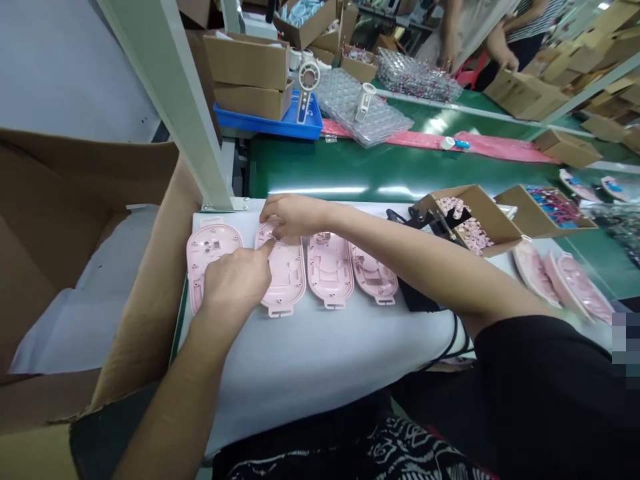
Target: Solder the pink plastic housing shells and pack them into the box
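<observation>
A row of pink plastic shell halves lies on the white-covered bench, open side up, with ribs and screw posts inside. Both hands work at the upper end of the second pink shell [287, 270] from the left. My left hand [237, 280] reaches over its left edge, index fingertip at the top part, other fingers curled. From above, my right hand [290, 215] bends its fingers down onto the same spot, close to the left fingertip. Whatever small part is between the fingers is hidden. The leftmost pink shell [213, 243] is partly covered by my left hand.
Two more shells, a third [330, 270] and a fourth [376, 275], lie under my right forearm. Boxes of small pink parts [475, 233] and wires [557, 203] stand right. A large carton [145, 300] and a metal post [175, 100] flank the left. Co-workers' arms show behind.
</observation>
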### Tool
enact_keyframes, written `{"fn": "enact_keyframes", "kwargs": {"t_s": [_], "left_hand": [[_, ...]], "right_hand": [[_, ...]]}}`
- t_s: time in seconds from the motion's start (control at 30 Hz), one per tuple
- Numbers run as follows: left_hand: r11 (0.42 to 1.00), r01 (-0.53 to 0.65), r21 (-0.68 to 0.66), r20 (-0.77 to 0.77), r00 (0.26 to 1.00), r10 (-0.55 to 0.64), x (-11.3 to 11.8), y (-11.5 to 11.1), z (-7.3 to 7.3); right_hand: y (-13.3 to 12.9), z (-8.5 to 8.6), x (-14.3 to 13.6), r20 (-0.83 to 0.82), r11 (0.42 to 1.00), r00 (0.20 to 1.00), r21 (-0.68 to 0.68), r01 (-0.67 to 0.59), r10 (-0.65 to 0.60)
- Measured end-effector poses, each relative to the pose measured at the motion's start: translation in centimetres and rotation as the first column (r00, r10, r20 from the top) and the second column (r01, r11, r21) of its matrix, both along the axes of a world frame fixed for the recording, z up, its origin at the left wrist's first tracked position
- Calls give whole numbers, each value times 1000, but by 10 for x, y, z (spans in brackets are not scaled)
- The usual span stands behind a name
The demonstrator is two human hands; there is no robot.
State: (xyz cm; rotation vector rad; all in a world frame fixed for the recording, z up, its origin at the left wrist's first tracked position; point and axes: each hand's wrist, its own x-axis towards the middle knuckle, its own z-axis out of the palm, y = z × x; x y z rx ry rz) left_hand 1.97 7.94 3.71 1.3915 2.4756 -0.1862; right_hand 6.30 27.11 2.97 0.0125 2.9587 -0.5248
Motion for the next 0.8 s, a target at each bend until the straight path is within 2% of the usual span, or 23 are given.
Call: {"fn": "enact_keyframes", "kwargs": {"t_s": [0.27,0.47,0.63,0.73,0.8], "left_hand": [[1000,-7,-9,3,1000,7,0,5,5],[999,30,37,-29,999,-29,3,4,4],[991,25,132,1,1000,-25,1,-1,-2],[991,24,133,21,999,-27,-2,-5,-3],[993,30,118,17,999,-32,-2,-6,-2]], "right_hand": [[-5,18,-19,234,996,969,66,60,-74],[-10,30,-43,463,993,885,119,-14,-43],[-9,31,-48,536,998,842,62,31,-60],[-4,28,-45,540,996,840,-28,81,-53],[0,26,-45,540,995,841,-62,72,-27]]}}
